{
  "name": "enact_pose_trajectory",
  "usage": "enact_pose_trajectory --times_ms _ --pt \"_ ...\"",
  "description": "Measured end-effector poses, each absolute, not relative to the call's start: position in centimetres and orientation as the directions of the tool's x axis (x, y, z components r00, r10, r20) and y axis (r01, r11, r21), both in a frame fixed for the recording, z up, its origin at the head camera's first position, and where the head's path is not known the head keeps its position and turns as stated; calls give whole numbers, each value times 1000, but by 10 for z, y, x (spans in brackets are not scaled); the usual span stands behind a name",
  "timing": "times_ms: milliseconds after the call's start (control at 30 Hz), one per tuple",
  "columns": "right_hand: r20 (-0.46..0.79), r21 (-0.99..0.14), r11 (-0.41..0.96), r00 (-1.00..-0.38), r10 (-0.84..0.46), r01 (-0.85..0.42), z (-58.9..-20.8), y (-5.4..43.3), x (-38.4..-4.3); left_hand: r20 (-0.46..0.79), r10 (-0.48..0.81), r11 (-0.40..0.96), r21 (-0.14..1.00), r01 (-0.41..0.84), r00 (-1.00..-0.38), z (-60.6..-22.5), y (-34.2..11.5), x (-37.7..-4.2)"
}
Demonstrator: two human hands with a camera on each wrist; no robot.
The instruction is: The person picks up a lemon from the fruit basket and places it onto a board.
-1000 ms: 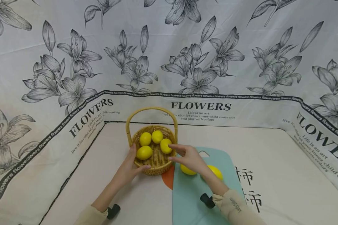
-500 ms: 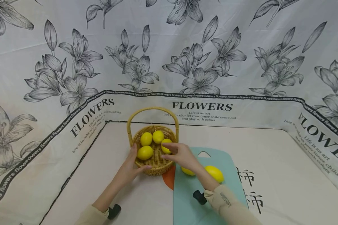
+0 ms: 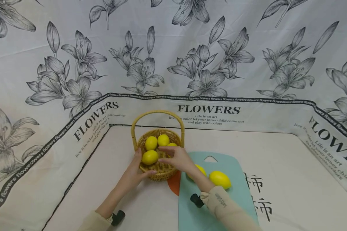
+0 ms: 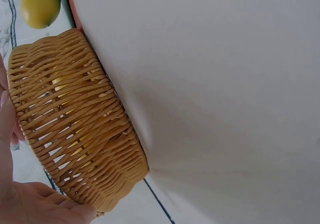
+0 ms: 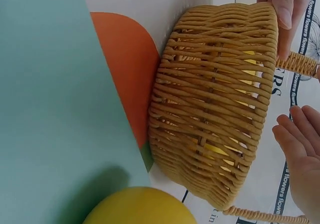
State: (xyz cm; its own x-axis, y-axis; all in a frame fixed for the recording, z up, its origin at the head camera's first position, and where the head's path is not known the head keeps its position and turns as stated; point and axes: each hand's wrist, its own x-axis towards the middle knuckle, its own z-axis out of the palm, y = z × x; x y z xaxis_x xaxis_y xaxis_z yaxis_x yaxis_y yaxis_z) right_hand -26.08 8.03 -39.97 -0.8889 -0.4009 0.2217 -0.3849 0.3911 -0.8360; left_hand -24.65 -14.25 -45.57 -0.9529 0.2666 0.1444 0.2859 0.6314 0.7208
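Note:
A wicker basket (image 3: 162,176) with a tall arched handle stands on the table and holds several yellow lemons (image 3: 149,157). At its left side my left hand (image 3: 134,169) holds the rim, fingers along the side and thumb (image 4: 55,204) reaching round the front. My right hand (image 3: 177,158) hovers over the basket's right part, partly covering one lemon. Its fingers and thumb are apart, and the right wrist view shows no object in the hand (image 5: 302,154). Two more lemons (image 3: 220,179) lie on a light-blue cutting board (image 3: 217,205); my right forearm partly hides one.
The cutting board lies to the right of the basket, with an orange patch (image 3: 173,184) on the table between them. Black printed characters (image 3: 263,205) mark the table at right. A floral cloth (image 3: 208,109) surrounds the back and sides.
My right hand has moved left, from the basket's right edge to further over its inside, covering more of the right lemon. The left hand keeps its place on the basket.

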Motion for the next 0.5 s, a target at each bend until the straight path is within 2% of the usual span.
enact_pose_trajectory --times_ms 200,500 --pt "218 -820 413 -883 -416 -397 -401 72 -266 144 269 632 720 287 -952 -455 -143 -246" --pt "207 -848 369 -879 -430 -380 -399 62 -272 156 269 630 718 296 -950 -455 -143 -246"
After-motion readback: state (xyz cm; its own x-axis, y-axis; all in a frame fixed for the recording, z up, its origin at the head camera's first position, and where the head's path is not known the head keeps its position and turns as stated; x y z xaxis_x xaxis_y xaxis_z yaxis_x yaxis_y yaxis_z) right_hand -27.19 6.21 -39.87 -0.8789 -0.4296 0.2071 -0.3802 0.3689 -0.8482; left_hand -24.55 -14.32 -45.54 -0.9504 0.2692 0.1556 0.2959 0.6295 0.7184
